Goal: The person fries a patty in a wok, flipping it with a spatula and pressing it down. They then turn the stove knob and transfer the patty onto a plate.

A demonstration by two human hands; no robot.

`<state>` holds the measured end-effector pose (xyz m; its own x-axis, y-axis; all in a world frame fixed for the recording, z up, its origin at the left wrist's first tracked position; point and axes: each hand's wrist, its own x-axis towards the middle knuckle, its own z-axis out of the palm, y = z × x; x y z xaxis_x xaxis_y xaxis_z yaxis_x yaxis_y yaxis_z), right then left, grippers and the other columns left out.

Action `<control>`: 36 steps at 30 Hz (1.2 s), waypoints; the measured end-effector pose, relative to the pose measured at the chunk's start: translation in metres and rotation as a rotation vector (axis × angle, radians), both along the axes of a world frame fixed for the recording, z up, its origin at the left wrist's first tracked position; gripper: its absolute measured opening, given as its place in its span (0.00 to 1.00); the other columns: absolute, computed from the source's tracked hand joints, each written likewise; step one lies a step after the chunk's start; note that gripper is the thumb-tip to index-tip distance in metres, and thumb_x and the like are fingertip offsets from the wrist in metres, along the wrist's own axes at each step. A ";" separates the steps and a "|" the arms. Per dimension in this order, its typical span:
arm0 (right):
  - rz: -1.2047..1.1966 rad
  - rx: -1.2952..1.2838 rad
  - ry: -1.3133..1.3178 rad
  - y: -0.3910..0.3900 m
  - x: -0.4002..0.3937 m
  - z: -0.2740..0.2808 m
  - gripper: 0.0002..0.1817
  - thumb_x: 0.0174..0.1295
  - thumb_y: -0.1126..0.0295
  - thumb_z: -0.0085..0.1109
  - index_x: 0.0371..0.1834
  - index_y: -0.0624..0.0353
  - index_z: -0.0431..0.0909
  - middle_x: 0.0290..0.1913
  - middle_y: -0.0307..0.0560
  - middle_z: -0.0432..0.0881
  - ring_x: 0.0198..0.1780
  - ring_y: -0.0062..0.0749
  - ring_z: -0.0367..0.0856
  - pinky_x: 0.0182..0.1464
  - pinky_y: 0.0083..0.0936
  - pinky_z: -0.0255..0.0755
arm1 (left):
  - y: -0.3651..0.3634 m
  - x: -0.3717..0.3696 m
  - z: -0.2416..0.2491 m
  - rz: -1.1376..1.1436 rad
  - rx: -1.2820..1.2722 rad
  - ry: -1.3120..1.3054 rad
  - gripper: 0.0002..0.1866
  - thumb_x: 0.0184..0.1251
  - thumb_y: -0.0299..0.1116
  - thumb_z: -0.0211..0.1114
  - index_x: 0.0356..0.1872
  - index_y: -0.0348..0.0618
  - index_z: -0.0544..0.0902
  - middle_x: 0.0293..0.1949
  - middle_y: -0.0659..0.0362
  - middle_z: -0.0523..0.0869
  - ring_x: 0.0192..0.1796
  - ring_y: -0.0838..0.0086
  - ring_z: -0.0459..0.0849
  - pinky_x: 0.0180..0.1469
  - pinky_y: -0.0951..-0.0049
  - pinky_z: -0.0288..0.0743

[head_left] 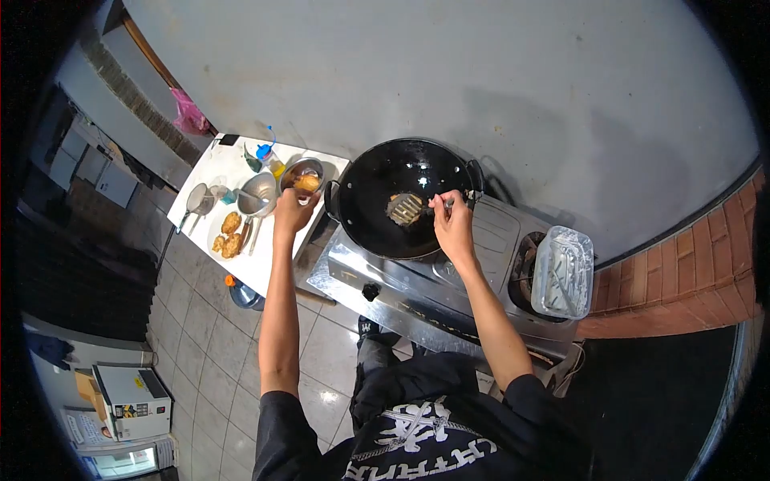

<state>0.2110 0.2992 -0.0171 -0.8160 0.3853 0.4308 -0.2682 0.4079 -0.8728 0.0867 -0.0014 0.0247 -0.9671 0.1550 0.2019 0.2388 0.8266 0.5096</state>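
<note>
My right hand (453, 224) is closed around the handle of a slotted spatula (407, 210). The spatula's flat head lies low in a large black wok (365, 180), with a bit of something brown at its edge. My left hand (293, 213) is at the near rim of a metal bowl (310, 166), its fingers closed on that rim as far as I can see. Orange-yellow food (306, 183) sits inside the bowl. Beside it on the white table (265, 276) stands a second metal bowl (258, 188) with a utensil in it.
Golden fried pieces (230, 236) lie on the table, near strainers (196, 199) and a blue-capped bottle (269, 156). The wok sits on a metal stove (473, 240). A clear plastic container (563, 272) rests on the stove's right side. Behind rises a grey wall (449, 72).
</note>
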 end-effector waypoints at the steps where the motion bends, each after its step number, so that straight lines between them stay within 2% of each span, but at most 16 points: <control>1: 0.005 -0.036 0.017 -0.001 0.001 -0.002 0.10 0.71 0.69 0.52 0.34 0.65 0.71 0.25 0.43 0.80 0.23 0.17 0.72 0.26 0.19 0.65 | 0.002 -0.001 -0.005 -0.004 -0.021 -0.012 0.18 0.60 0.44 0.68 0.40 0.39 0.88 0.37 0.46 0.88 0.41 0.58 0.88 0.47 0.65 0.78; 2: 0.003 -0.036 0.016 -0.002 0.003 0.001 0.10 0.71 0.69 0.52 0.34 0.65 0.71 0.25 0.43 0.80 0.23 0.17 0.72 0.26 0.19 0.65 | 0.007 0.000 -0.004 -0.008 -0.042 -0.023 0.17 0.60 0.44 0.67 0.40 0.39 0.88 0.37 0.47 0.88 0.42 0.58 0.88 0.47 0.64 0.78; 4: 0.020 0.035 -0.054 -0.001 0.008 0.004 0.09 0.69 0.71 0.54 0.38 0.67 0.68 0.27 0.59 0.82 0.26 0.42 0.83 0.29 0.32 0.71 | 0.014 0.003 -0.003 0.003 -0.067 -0.036 0.17 0.59 0.43 0.68 0.39 0.40 0.88 0.38 0.47 0.88 0.43 0.57 0.88 0.48 0.63 0.78; 10: 0.040 0.026 -0.133 0.000 0.012 0.012 0.09 0.70 0.72 0.52 0.38 0.68 0.68 0.29 0.61 0.82 0.29 0.45 0.85 0.30 0.33 0.73 | 0.021 0.002 -0.013 0.057 -0.020 -0.017 0.17 0.53 0.41 0.72 0.36 0.36 0.88 0.38 0.47 0.88 0.43 0.56 0.88 0.49 0.61 0.78; 11: 0.039 0.026 -0.135 -0.001 0.013 0.012 0.09 0.70 0.72 0.52 0.38 0.68 0.68 0.29 0.61 0.82 0.29 0.45 0.85 0.30 0.33 0.73 | 0.018 -0.001 -0.018 0.056 -0.021 -0.019 0.17 0.53 0.41 0.72 0.36 0.36 0.88 0.38 0.47 0.88 0.43 0.56 0.88 0.49 0.61 0.78; 13: 0.036 0.031 -0.138 -0.001 0.013 0.014 0.09 0.70 0.72 0.52 0.38 0.68 0.68 0.29 0.61 0.82 0.31 0.46 0.85 0.30 0.33 0.73 | 0.012 -0.011 -0.033 0.046 -0.031 0.055 0.14 0.52 0.44 0.73 0.32 0.45 0.89 0.35 0.51 0.88 0.40 0.56 0.87 0.43 0.59 0.78; 14: 0.037 0.032 -0.138 -0.001 0.012 0.012 0.09 0.70 0.72 0.52 0.38 0.68 0.68 0.29 0.61 0.82 0.31 0.46 0.85 0.30 0.33 0.73 | 0.012 -0.010 -0.032 0.047 -0.029 0.055 0.14 0.52 0.44 0.73 0.32 0.45 0.89 0.35 0.51 0.88 0.40 0.56 0.87 0.43 0.59 0.78; 16: 0.012 -0.031 -0.060 -0.003 0.011 0.007 0.10 0.71 0.70 0.52 0.33 0.65 0.69 0.24 0.46 0.78 0.23 0.21 0.71 0.27 0.23 0.65 | 0.013 -0.007 -0.029 0.048 0.004 0.040 0.14 0.51 0.44 0.73 0.32 0.44 0.89 0.35 0.52 0.88 0.40 0.57 0.87 0.43 0.59 0.78; 17: 0.012 -0.031 -0.061 -0.003 0.011 0.007 0.10 0.71 0.70 0.52 0.33 0.65 0.69 0.24 0.46 0.78 0.23 0.21 0.71 0.27 0.23 0.65 | 0.014 -0.005 -0.026 0.048 0.004 0.040 0.14 0.51 0.44 0.73 0.32 0.44 0.89 0.35 0.52 0.88 0.40 0.57 0.87 0.43 0.59 0.78; 19: 0.018 -0.017 -0.035 -0.002 0.010 0.006 0.10 0.71 0.70 0.52 0.33 0.66 0.69 0.24 0.45 0.78 0.23 0.21 0.71 0.27 0.23 0.65 | 0.018 0.000 -0.019 0.061 -0.003 0.008 0.14 0.53 0.39 0.72 0.34 0.38 0.88 0.37 0.48 0.88 0.42 0.57 0.88 0.47 0.62 0.78; 32: 0.010 0.004 -0.083 0.001 0.004 0.007 0.09 0.70 0.71 0.52 0.35 0.66 0.69 0.27 0.49 0.80 0.24 0.26 0.76 0.28 0.26 0.67 | 0.017 0.000 -0.025 0.053 0.010 0.039 0.14 0.53 0.40 0.72 0.35 0.40 0.88 0.36 0.48 0.88 0.42 0.56 0.87 0.46 0.62 0.78; 34: 0.012 0.049 -0.084 0.002 0.003 0.008 0.09 0.70 0.71 0.53 0.35 0.66 0.69 0.27 0.50 0.81 0.25 0.29 0.79 0.29 0.27 0.69 | 0.018 0.001 -0.028 0.097 0.034 0.084 0.12 0.52 0.41 0.73 0.30 0.44 0.88 0.33 0.51 0.87 0.38 0.57 0.86 0.42 0.60 0.78; 36: 0.010 0.048 -0.080 0.001 0.002 0.008 0.09 0.70 0.72 0.53 0.35 0.66 0.69 0.28 0.51 0.81 0.26 0.30 0.80 0.29 0.27 0.70 | 0.019 0.001 -0.027 0.132 0.047 0.109 0.12 0.52 0.41 0.73 0.30 0.44 0.88 0.33 0.51 0.87 0.38 0.57 0.86 0.42 0.60 0.77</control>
<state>0.2132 0.3005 -0.0094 -0.8522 0.3577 0.3818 -0.2024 0.4474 -0.8711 0.0881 0.0177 -0.0022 -0.9505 0.0164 0.3104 0.1859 0.8302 0.5255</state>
